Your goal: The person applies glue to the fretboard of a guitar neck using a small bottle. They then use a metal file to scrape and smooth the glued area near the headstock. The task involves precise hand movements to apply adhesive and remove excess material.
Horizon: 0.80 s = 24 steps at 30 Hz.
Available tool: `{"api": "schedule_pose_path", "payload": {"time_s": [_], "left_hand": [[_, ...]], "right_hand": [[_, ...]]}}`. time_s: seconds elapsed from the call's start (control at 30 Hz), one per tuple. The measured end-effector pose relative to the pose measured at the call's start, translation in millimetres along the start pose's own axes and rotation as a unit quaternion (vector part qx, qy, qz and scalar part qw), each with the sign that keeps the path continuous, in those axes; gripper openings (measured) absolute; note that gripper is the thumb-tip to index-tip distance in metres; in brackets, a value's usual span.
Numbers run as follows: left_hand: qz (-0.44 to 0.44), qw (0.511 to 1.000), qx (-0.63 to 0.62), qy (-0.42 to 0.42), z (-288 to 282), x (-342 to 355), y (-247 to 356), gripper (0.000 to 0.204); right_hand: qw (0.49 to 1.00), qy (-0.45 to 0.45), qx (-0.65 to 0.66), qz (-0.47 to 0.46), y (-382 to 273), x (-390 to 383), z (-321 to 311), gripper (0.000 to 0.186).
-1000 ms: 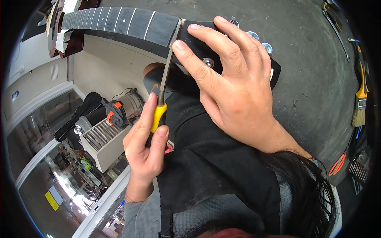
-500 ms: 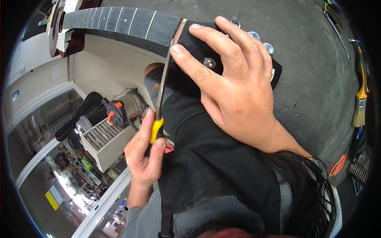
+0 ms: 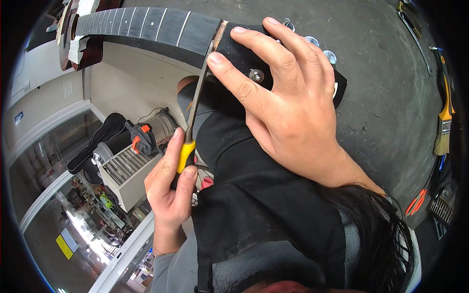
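A guitar lies with its dark fretboard neck [image 3: 161,27] running to the upper left and its black headstock [image 3: 234,46] toward the middle. Between fretboard and headstock is a bare wood slot [image 3: 221,33]. My left hand [image 3: 168,185] is closed round the yellow and black handle of a narrow metal file [image 3: 199,93]. The file's far end meets the near end of the slot. Spread over the headstock, my right hand [image 3: 293,102] holds nothing. Its index fingertip rests close beside the file's end. A round metal tuner part [image 3: 256,75] shows below the fingers.
The dark worktop [image 3: 376,97] extends rightward, with a yellow-handled brush [image 3: 444,115] and orange-handled tool [image 3: 416,202] at its right edge. Tuner knobs [image 3: 330,57] stick out past the headstock. A vacuum [image 3: 156,134] and slatted box [image 3: 127,171] stand at lower left.
My left hand has shifted a little to the left with the file, whose handle end swings left while its far end stays at the slot. My right hand has barely moved.
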<state>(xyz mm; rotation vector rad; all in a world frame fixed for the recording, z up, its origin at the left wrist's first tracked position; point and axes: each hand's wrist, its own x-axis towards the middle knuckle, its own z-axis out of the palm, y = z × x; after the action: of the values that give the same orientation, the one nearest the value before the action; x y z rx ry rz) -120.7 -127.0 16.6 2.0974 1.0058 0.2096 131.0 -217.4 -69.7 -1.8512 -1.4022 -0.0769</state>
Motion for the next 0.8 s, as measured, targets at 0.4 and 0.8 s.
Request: {"api": "schedule_pose_path", "payload": {"time_s": [0.4,0.8], "left_hand": [[0.032,0.999,0.03,-0.012,-2.5,7.1,6.1,0.063],[0.028,0.999,0.022,-0.006,-0.2,11.9,2.0,0.06]], "right_hand": [[1.0,0.01,-0.004,-0.001,0.4,-0.6,3.2,0.071],[1.0,0.014,-0.011,-0.005,1.2,-0.1,3.9,0.071]]}}
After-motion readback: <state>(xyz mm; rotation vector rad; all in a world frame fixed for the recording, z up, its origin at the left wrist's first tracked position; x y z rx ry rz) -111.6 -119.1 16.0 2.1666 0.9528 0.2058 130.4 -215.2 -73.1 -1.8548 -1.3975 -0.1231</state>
